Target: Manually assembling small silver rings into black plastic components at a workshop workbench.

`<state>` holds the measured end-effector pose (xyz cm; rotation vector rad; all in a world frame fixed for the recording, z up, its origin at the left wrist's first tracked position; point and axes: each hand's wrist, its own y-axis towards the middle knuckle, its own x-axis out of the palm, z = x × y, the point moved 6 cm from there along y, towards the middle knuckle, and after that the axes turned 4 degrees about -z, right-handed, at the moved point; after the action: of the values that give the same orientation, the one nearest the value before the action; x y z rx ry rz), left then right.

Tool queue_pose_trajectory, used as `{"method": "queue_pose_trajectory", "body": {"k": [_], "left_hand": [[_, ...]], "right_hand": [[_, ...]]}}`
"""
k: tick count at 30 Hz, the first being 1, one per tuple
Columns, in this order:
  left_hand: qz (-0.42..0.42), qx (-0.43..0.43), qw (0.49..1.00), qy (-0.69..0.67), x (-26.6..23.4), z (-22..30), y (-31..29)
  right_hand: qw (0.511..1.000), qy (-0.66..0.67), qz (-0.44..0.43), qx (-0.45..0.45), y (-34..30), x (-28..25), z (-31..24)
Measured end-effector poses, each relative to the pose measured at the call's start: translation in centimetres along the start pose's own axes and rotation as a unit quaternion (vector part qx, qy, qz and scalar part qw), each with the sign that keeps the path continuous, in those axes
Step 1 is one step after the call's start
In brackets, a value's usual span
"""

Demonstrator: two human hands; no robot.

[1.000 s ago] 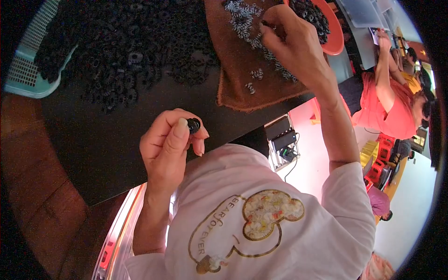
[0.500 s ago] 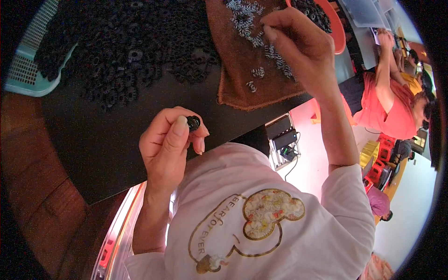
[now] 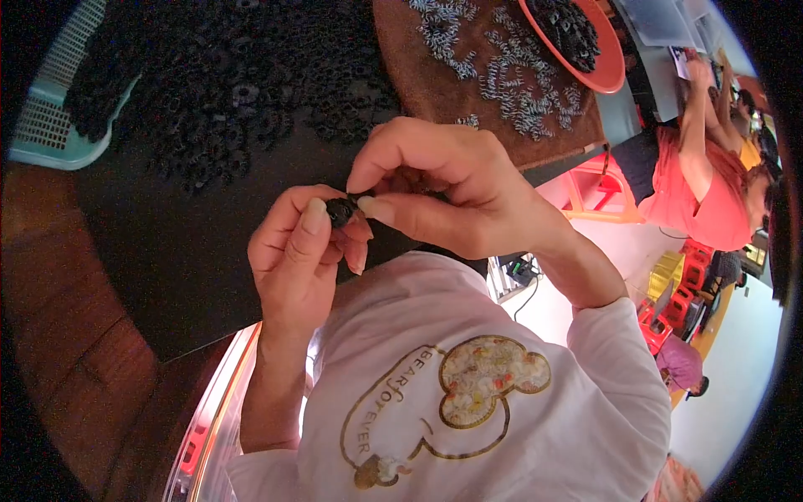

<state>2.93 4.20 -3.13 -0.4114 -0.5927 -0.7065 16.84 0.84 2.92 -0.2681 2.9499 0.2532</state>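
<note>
A small round black plastic part (image 3: 339, 211) is pinched between the thumb and fingers of my left hand (image 3: 293, 251), above the near edge of the dark table. My right hand (image 3: 456, 188) meets it there, thumb and index fingertip closed against the part's right side. Whatever lies between those right fingertips is too small and dark to make out. Beyond the right hand, many small metal coil springs (image 3: 523, 75) are scattered on a brown cloth (image 3: 410, 71). A big heap of black ring-shaped parts (image 3: 242, 92) covers the table's far left.
A red-orange bowl (image 3: 615, 63) of dark parts stands at the far right of the cloth. At the far left is a pale green perforated basket (image 3: 50, 125). An orange-red plastic stool (image 3: 598, 188) stands beside the table, and a person in a red top (image 3: 698, 184) works at the right.
My right hand has come from above the springs, down and left, to the black part in my left hand. The left hand has stayed nearly in place with its grip.
</note>
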Motion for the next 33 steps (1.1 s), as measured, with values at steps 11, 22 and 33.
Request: {"method": "queue_pose_trajectory", "body": {"k": [11, 22, 33], "left_hand": [[0.002, -0.006, 1.000, -0.007, -1.3, -1.0, 0.5], [0.008, -0.007, 1.000, 0.009, -1.8, -1.1, 0.0], [-0.011, 0.010, 0.999, 0.034, -1.3, -1.5, -0.7]], "right_hand": [[0.996, 0.082, -0.025, -0.003, 0.4, 0.8, 1.8], [0.995, 0.099, -0.010, 0.013, -0.1, 1.7, 2.6], [0.991, 0.116, -0.014, 0.065, -1.3, 2.3, 2.9]]}}
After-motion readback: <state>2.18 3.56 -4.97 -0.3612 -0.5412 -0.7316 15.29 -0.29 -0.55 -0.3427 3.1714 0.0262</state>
